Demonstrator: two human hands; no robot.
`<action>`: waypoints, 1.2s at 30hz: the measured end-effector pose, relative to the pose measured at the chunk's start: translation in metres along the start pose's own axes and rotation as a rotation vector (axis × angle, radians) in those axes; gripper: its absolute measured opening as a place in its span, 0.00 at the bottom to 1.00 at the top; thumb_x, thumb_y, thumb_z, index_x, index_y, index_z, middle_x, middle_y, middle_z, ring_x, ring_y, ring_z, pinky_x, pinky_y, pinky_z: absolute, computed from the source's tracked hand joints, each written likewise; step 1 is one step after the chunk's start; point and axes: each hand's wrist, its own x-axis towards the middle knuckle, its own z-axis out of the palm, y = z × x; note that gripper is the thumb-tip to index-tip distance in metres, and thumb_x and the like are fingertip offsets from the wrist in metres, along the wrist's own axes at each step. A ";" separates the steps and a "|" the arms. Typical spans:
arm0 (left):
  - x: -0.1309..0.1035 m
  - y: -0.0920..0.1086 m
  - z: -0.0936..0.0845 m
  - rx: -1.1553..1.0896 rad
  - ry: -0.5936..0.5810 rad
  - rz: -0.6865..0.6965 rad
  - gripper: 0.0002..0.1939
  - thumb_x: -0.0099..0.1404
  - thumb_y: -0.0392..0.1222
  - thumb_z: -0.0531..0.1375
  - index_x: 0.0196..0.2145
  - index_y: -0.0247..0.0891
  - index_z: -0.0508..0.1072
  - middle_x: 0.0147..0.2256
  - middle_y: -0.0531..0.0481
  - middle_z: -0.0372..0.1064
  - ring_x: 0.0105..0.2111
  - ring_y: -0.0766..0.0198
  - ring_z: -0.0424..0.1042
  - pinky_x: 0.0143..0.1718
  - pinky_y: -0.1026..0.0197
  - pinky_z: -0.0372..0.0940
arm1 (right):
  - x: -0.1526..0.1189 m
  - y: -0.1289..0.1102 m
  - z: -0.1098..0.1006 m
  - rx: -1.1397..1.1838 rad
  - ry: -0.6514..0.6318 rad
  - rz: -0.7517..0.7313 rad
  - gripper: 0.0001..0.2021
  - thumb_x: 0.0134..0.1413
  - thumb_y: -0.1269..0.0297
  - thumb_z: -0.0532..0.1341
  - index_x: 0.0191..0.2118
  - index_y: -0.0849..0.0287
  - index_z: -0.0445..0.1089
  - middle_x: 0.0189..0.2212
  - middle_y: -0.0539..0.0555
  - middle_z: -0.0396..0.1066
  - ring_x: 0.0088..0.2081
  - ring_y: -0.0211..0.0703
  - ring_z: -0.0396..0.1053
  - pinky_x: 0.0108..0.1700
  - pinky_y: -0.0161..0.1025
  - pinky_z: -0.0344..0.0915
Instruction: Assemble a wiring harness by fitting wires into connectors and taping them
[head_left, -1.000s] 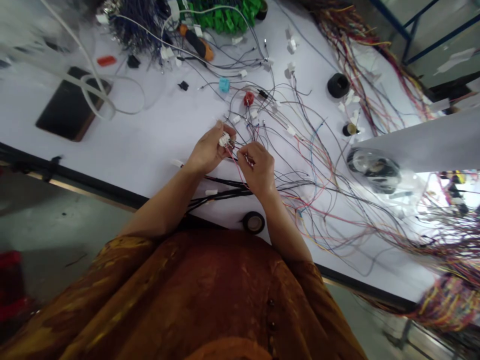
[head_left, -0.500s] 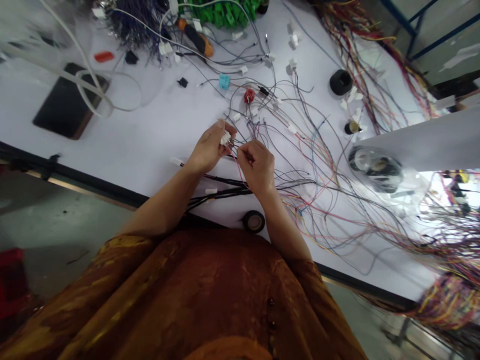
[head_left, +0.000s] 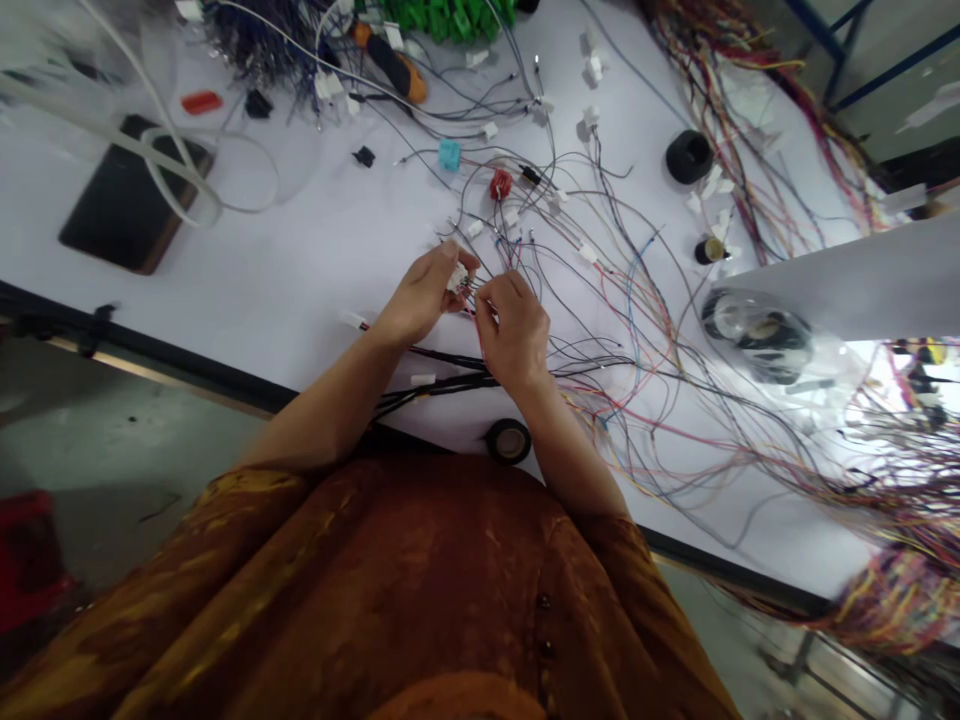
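Observation:
My left hand (head_left: 424, 295) is closed around a white connector (head_left: 458, 280), with wires coming out of its right side. Just to the right, my right hand (head_left: 517, 325) is pinched on a thin wire close to the connector. A pink-red wire (head_left: 474, 318) runs down between the two hands. Beneath the wrists lies a bundle of black-sleeved wires (head_left: 457, 385). Beyond the hands are a red connector (head_left: 500, 184) and a light blue connector (head_left: 449, 155), both among loose wires.
A roll of black tape (head_left: 508, 441) lies near the front edge. An orange-and-black tool (head_left: 394, 65), green connectors (head_left: 450, 15) and a dark flat device (head_left: 135, 205) are farther back. Coloured wires (head_left: 675, 400) spread across the right side, beside a white post (head_left: 870, 285).
The hands stay close together around the white connector, with only a slight shift of the right fingers. The whole view has moved a little.

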 end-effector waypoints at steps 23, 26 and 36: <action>0.004 -0.003 0.003 -0.199 -0.077 -0.113 0.26 0.73 0.66 0.46 0.33 0.43 0.68 0.26 0.50 0.63 0.23 0.65 0.65 0.23 0.62 0.62 | -0.009 0.022 0.000 0.135 0.093 -0.009 0.05 0.67 0.61 0.59 0.43 0.55 0.68 0.40 0.54 0.70 0.42 0.42 0.68 0.47 0.41 0.67; 0.007 -0.002 0.003 -0.328 -0.082 -0.193 0.27 0.73 0.67 0.47 0.31 0.42 0.66 0.25 0.52 0.61 0.20 0.70 0.60 0.21 0.64 0.58 | -0.014 0.017 0.007 0.130 0.025 0.025 0.10 0.70 0.62 0.54 0.36 0.55 0.67 0.35 0.52 0.70 0.39 0.40 0.68 0.45 0.39 0.66; 0.019 0.005 -0.015 -0.325 -0.226 -0.185 0.30 0.72 0.67 0.48 0.22 0.42 0.63 0.16 0.55 0.49 0.16 0.69 0.49 0.17 0.61 0.47 | -0.067 0.094 -0.037 0.137 0.383 0.119 0.09 0.67 0.60 0.55 0.43 0.58 0.70 0.40 0.55 0.72 0.41 0.39 0.70 0.45 0.39 0.68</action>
